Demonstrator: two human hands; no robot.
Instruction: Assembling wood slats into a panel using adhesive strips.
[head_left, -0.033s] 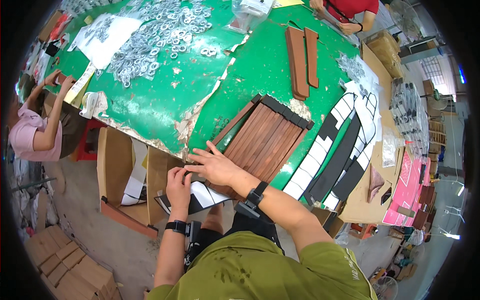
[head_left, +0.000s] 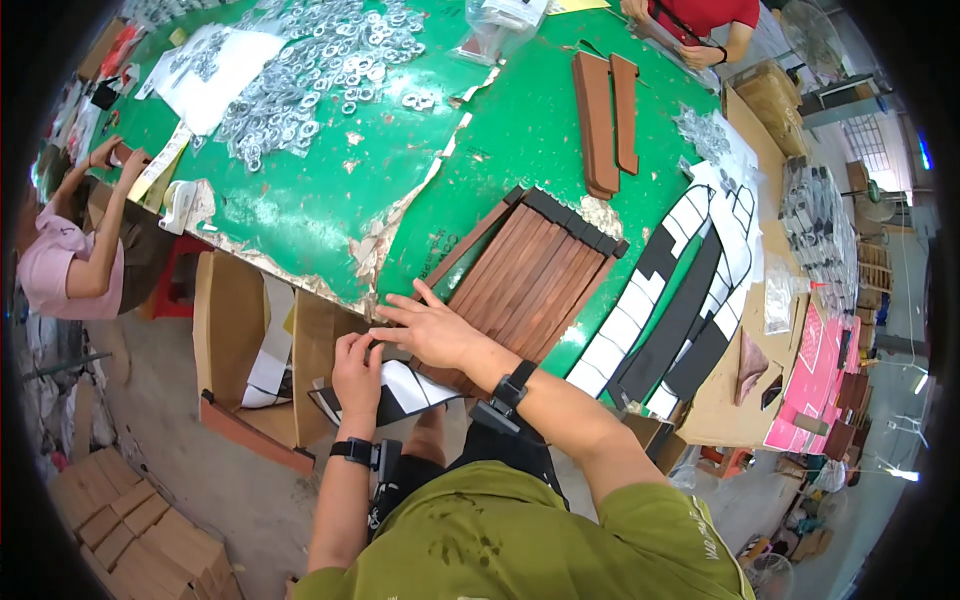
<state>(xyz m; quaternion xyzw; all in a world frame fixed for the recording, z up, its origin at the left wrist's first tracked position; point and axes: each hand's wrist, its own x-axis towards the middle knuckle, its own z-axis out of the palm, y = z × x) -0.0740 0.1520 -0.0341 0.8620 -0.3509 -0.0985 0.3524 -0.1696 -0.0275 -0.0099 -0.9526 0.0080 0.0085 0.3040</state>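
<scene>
My right grip (head_left: 432,330) lies flat, fingers spread, on the brown strips (head_left: 525,270); my left grip (head_left: 357,372), just beside, pinches the black-and-white sheet (head_left: 410,385).

Clear plastic bags (head_left: 500,25) sit at the green table's (head_left: 520,130) far edge, w/ an open brown carton (head_left: 775,95) just off its far right corner. Pink flat packs (head_left: 815,385), possibly printed cards, lie at the right-side bench's near end; flattened brown cartons (head_left: 135,535) are stacked on the floor, bottom left.
</scene>
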